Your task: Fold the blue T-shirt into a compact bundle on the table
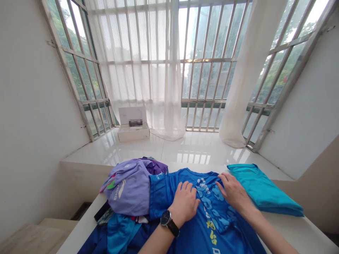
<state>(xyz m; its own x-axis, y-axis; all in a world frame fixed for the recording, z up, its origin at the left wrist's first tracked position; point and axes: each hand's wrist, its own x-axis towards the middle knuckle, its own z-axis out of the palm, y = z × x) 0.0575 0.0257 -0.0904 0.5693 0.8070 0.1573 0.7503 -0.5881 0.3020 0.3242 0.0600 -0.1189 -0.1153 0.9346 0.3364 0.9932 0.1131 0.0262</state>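
Observation:
A blue T-shirt (190,225) with white and yellow printing lies spread out in front of me. My left hand (185,201), a black-strapped watch on its wrist, rests on the shirt's left chest with the fingers stretched out and slightly bent. Near the collar, at the right shoulder, my right hand (232,190) touches the fabric, its thumb and fingers apart. The shirt's left sleeve lies flat beside a heap of clothes topped by a lilac shirt (135,197). Just past my right hand is a folded turquoise garment (267,190).
The clothes lie on a white table (286,224). Beyond it, a glossy white window ledge (169,148) carries a white box (134,134) with its lid raised. Sheer curtains (169,88) hang before barred windows. At lower left is a beige surface (34,236).

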